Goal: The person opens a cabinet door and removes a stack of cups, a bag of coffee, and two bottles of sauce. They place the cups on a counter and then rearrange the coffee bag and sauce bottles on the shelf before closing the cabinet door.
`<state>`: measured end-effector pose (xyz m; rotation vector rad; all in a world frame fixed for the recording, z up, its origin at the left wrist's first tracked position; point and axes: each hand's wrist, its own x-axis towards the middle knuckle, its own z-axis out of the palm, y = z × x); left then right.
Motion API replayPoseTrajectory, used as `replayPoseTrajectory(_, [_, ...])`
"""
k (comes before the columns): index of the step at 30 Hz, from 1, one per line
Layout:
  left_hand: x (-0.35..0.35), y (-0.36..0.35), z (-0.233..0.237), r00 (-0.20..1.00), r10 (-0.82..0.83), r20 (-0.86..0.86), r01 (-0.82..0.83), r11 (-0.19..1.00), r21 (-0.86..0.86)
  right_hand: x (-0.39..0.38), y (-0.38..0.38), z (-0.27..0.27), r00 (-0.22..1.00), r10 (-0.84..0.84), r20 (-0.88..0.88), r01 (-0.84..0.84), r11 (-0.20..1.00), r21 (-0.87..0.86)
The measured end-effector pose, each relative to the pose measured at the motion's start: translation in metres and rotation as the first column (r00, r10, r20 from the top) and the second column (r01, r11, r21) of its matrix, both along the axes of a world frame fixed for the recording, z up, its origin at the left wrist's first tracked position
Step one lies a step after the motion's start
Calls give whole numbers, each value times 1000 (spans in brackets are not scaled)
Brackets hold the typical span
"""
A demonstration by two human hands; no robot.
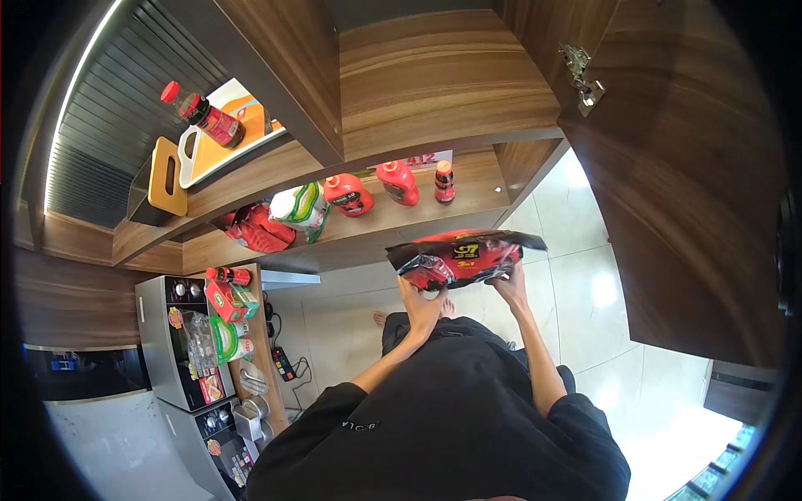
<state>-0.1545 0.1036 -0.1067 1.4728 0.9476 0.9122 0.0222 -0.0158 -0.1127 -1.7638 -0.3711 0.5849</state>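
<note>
A red and black bag of 3-in-1 G7 coffee point(468, 257) is held up between my two hands, in front of the open cabinet. My left hand point(422, 305) grips its lower left corner, thumb against the shiny wrapper. At the lower right corner, my right hand point(511, 288) closes on the bag; some of its fingers are hidden behind it. On the lower shelf point(476, 209) beyond stand a small red-capped bottle point(444, 182), a red jug-shaped bottle point(397, 183), a similar red bottle point(348, 194), a white and green bag point(300, 209) and red packages point(257, 230).
An open cabinet door point(685, 200) hangs at the right. The upper left shelf holds a sauce bottle point(205, 117), a tray point(190, 159) and a cutting board point(167, 179). Grey ovens point(154, 321) with packets stand lower left; a power strip point(285, 364) lies on the floor.
</note>
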Motion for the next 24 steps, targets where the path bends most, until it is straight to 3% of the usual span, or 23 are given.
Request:
replayPoseTrajectory(1, [-3,-2,-21,1000,14,-4,-14,1000,-26,3,-1,-10,997,41,62,-37,997,-68])
replayPoseTrajectory(2, [-6,-1,-36,981,-38,-190,36,999,-12,11,-1,-29,988,88,123,-71,988,-136])
replayPoseTrajectory(3, [-3,-4,-38,975,2,-220,-2,1000,2,20,-2,-51,973,139,181,-101,974,-205])
replayPoseTrajectory(4, [2,-9,-39,967,43,-250,-40,999,15,29,2,-61,972,172,160,-152,980,-127])
replayPoseTrajectory(5, [9,-13,-40,957,83,-278,-78,997,30,41,5,-70,957,230,178,-191,959,-208])
replayPoseTrajectory(7, [23,-15,-41,963,112,-246,-125,991,-41,66,20,-67,916,346,201,-257,894,-368])
replayPoseTrajectory(8, [33,-13,-42,961,123,-248,-144,987,-68,82,28,-78,938,340,64,-303,898,-319])
replayPoseTrajectory(11, [65,-6,-61,950,97,-296,-126,989,-81,136,52,-117,875,459,156,-338,808,-483])
replayPoseTrajectory(13, [90,0,-58,961,70,-268,-90,994,-64,175,69,-154,847,500,182,-391,817,-424])
replayPoseTrajectory(17, [130,13,-94,966,-82,-247,91,996,24,213,125,-149,894,380,239,-341,921,-188])
replayPoseTrajectory(19, [147,26,-119,925,-251,-286,279,958,61,188,130,-106,948,310,-75,-303,949,85])
replayPoseTrajectory(20, [151,32,-112,901,-350,-258,357,934,-19,190,130,-112,895,340,289,-331,940,-84])
replayPoseTrajectory(21, [157,35,-112,892,-388,-231,394,919,-19,177,133,-91,953,291,84,-282,953,-107])
replayPoseTrajectory(24, [175,41,-98,871,-468,-150,470,882,-24,145,105,-101,977,191,91,-195,980,41])
